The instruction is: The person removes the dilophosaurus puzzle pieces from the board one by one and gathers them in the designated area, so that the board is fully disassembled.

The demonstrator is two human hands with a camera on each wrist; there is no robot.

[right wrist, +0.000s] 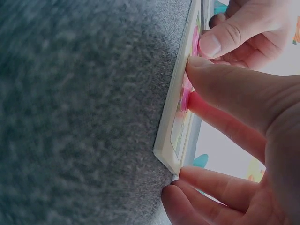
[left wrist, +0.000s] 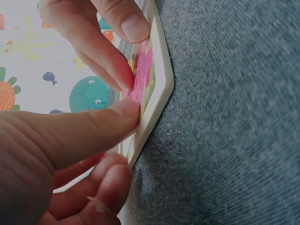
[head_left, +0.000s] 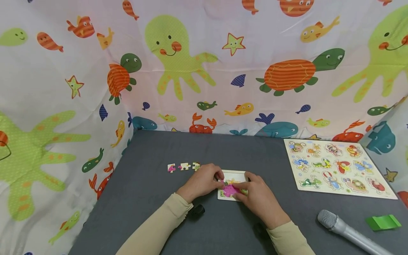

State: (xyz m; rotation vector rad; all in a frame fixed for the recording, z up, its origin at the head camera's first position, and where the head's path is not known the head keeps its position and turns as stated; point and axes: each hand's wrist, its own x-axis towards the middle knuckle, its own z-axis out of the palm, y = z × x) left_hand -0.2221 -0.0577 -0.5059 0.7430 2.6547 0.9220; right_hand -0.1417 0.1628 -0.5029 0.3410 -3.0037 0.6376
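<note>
A small jigsaw puzzle in a white frame (head_left: pixel 234 172) lies on the grey table, its lower part filled with pink and green puzzle pieces (head_left: pixel 230 191). My left hand (head_left: pixel 204 180) is at the frame's left side, thumb and forefinger on a pink puzzle piece (left wrist: pixel 136 91). From the right, my right hand (head_left: pixel 261 198) has its thumb and forefinger on the pink part (right wrist: pixel 185 96), its other fingers by the frame's edge. Three loose puzzle pieces (head_left: pixel 184 166) lie in a row beyond my left hand, the rightmost close to it. The fingers partly hide the picture.
An insect puzzle board (head_left: pixel 341 168) lies at the right. Nearer me are a grey microphone (head_left: pixel 347 232) and a green block (head_left: pixel 383 222). A curtain printed with sea animals (head_left: pixel 197 63) closes off the back and sides of the table.
</note>
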